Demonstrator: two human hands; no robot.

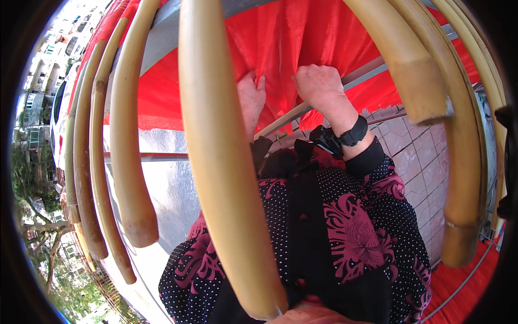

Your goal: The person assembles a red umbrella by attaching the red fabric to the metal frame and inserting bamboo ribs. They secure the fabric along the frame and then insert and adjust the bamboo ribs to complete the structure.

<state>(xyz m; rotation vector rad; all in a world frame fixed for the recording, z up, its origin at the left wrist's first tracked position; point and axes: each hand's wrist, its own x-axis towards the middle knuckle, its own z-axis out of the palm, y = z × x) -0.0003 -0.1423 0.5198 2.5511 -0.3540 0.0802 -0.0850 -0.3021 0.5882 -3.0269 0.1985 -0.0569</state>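
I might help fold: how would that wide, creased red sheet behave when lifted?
The red sheet is probably floppy, since it creases near the right hand. It seems light, looking thin, and might fray, given its ragged lower edge.

Cloth [280, 46] bhnd ctr pole [216, 135]; tiles [418, 148] to R.

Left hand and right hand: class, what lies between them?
The head view shows creased red cloth between the left hand and the right hand.

Bamboo poles [129, 135] at both sides, pinkish paving [426, 167] at right, buildings [33, 116] and trees [29, 186] far left
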